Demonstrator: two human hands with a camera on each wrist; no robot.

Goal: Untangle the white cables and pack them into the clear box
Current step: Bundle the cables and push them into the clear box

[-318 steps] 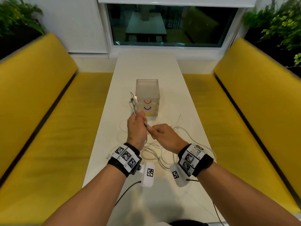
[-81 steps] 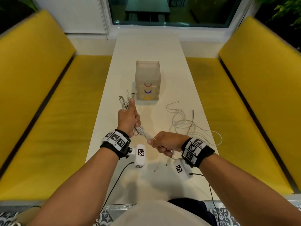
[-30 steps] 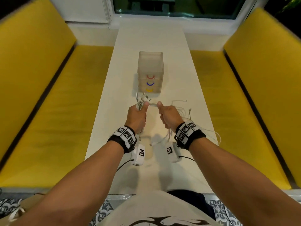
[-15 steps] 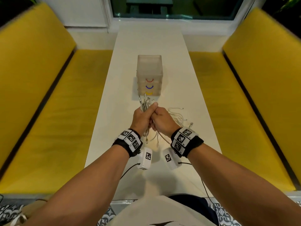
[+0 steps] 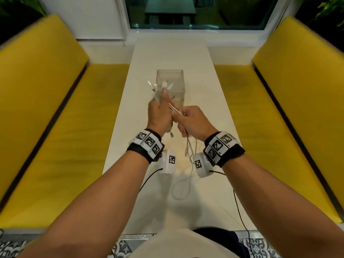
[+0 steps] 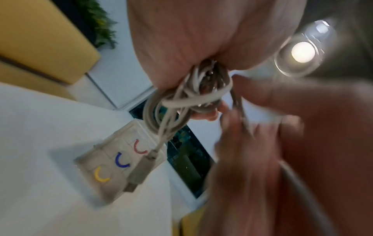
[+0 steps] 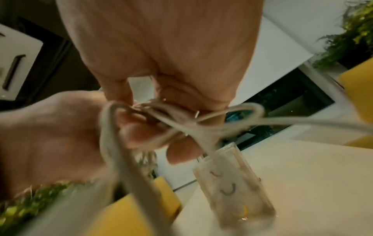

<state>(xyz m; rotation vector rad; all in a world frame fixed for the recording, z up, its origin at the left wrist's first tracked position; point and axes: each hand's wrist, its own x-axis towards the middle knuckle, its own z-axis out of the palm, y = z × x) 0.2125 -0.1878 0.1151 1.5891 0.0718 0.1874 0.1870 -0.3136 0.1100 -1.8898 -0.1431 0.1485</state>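
Observation:
Raised in front of the clear box (image 5: 169, 75), my left hand (image 5: 161, 104) grips a folded bundle of white cables (image 5: 158, 90) whose plug ends stick up above the fist. My right hand (image 5: 183, 116) pinches one white strand (image 5: 175, 109) stretched tight from that bundle. The left wrist view shows the bundle (image 6: 187, 99) looped under the palm, a USB plug (image 6: 141, 170) dangling over the box (image 6: 105, 153) with its red, blue and yellow arcs. In the right wrist view, blurred cables (image 7: 161, 123) cross between both hands above the box (image 7: 238, 188).
More white cable (image 5: 188, 148) hangs from my right hand down to the white table (image 5: 214, 112), ending in a loop (image 5: 181, 190) near the front edge. Yellow benches (image 5: 55, 127) flank the narrow table. A window wall closes the far end.
My hands were pressed together low over the table; they have since risen in front of the box and parted slightly, drawing one strand tight between them.

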